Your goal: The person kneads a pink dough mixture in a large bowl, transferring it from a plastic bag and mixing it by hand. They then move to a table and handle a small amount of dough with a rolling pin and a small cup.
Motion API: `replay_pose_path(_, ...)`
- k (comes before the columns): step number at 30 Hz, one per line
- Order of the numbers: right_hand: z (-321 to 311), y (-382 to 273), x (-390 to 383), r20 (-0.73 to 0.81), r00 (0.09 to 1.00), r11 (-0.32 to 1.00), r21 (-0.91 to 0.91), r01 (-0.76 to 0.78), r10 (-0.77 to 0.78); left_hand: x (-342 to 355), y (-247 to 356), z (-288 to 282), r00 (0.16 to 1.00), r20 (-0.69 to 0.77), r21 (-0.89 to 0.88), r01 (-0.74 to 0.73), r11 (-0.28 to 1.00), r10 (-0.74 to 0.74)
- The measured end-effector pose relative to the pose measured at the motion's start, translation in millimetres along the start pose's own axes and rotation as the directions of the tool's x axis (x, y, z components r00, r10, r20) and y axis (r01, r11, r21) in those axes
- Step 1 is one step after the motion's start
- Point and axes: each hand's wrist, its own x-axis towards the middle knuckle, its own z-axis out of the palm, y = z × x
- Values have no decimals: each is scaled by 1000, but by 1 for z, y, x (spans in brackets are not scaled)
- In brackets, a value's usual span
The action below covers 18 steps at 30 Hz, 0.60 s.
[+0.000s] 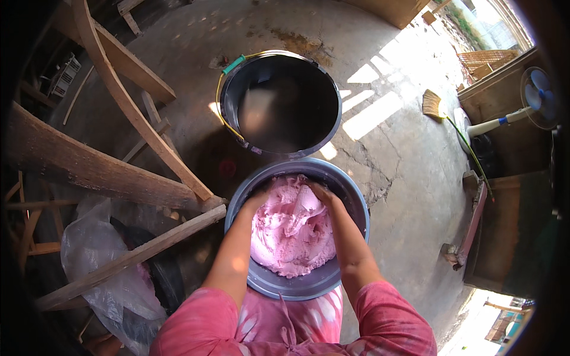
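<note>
A grey-blue plastic basin (294, 284) in front of me holds a lumpy mass of soft pink paste (292, 243). Both my forearms reach into it. My left hand (261, 196) is at the upper left of the paste and my right hand (317, 193) at its upper right, against the sides of the mass. The fingers of both are mostly hidden in or behind the paste, so their grip does not show.
A large black bucket (309, 101) with a yellow handle stands beyond the basin. Wooden beams (89, 154) and crumpled plastic sheeting (104, 255) are at left. A broom (436, 107), pedestal fan (537, 89) and dark panel (499, 231) are at right, on concrete floor (398, 190).
</note>
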Motion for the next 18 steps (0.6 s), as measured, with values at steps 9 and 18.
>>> replay_pose_path(9, -17, -6, -151, 346, 919, 932, 357, 56, -188, -111, 16, -14, 891, 431, -185, -70, 980, 145)
replay_pose_path(18, 87, 24, -234, 94, 946, 486, -839, 243, -311, -183, -13, 61, 931, 309, 915, -347, 207, 194)
